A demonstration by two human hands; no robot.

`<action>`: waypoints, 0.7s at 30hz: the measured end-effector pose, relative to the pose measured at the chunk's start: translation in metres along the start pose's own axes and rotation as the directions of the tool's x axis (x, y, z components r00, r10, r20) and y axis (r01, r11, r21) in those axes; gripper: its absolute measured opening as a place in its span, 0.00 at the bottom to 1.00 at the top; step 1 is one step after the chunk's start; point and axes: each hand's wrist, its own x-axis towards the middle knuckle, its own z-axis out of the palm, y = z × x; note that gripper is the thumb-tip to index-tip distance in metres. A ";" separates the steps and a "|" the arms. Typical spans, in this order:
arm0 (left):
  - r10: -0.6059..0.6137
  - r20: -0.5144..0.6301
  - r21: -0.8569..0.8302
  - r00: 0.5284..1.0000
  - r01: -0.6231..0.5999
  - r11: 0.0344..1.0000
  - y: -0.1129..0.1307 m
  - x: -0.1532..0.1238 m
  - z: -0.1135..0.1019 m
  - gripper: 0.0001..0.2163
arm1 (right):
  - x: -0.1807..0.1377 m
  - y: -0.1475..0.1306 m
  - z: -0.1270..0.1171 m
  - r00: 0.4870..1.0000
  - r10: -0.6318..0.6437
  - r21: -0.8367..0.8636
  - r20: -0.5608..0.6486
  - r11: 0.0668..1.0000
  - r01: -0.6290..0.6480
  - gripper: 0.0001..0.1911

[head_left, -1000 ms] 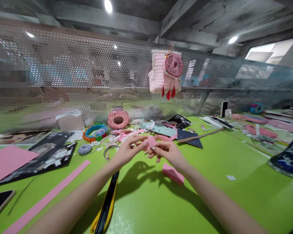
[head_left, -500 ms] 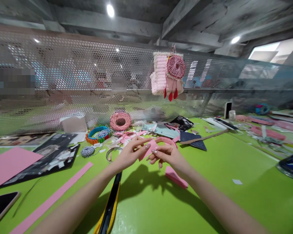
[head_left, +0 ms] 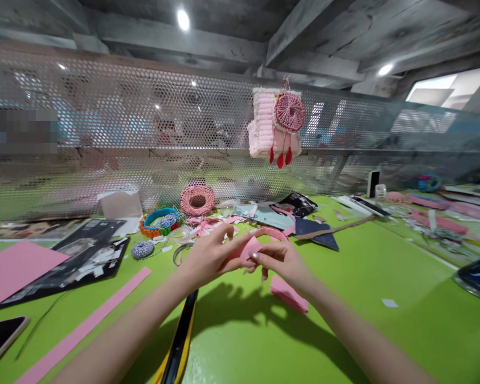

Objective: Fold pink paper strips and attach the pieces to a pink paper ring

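Observation:
My left hand (head_left: 212, 260) and my right hand (head_left: 280, 261) meet above the green table top (head_left: 368, 266), pinching a small piece of pink paper (head_left: 246, 249) between them. Just behind it rises a curved pink paper band (head_left: 270, 232). A pink card wedge (head_left: 288, 294) lies on the table below my right hand, not touching it. Under my left forearm lies a black-and-yellow tool (head_left: 180, 341), its lower end out of view. A long pink paper strip (head_left: 84, 325) and a pink sheet (head_left: 14, 272) lie further left.
Scattered paper scraps, a pink woven ring (head_left: 197, 200), a twine ball (head_left: 142, 249) and a dark blue paper piece (head_left: 318, 234) crowd the table's far side. A phone (head_left: 0, 338) lies at front left. A perforated metal screen (head_left: 144, 117) runs behind, carrying a hanging pink woven craft (head_left: 276, 122).
My left hand has turned and risen slightly, tilting the pink paper piece between my fingers. My right hand has barely shifted. The whole view has drifted a little to the right.

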 end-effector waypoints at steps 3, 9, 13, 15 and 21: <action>0.028 -0.037 0.019 0.999 -0.027 0.999 0.001 0.000 0.000 0.22 | -0.001 -0.002 0.001 1.000 -0.015 -0.019 -0.016 1.000 0.014 0.09; -0.086 -0.125 -0.097 0.988 0.074 0.993 0.005 0.001 -0.006 0.20 | -0.002 -0.009 -0.003 1.000 0.009 -0.066 -0.019 0.998 -0.010 0.08; -0.193 -0.081 -0.191 0.978 0.175 0.966 0.008 0.004 -0.014 0.21 | -0.002 -0.010 -0.004 1.000 0.007 -0.075 -0.022 0.997 -0.009 0.09; -0.219 -0.026 -0.231 0.975 0.208 0.951 0.010 0.005 -0.015 0.21 | -0.002 -0.010 -0.004 1.000 0.003 -0.074 -0.020 0.997 -0.005 0.09; -0.243 0.110 -0.351 0.964 0.267 0.898 0.014 0.007 -0.010 0.24 | -0.003 -0.007 -0.003 1.000 -0.010 -0.073 -0.012 0.997 0.009 0.09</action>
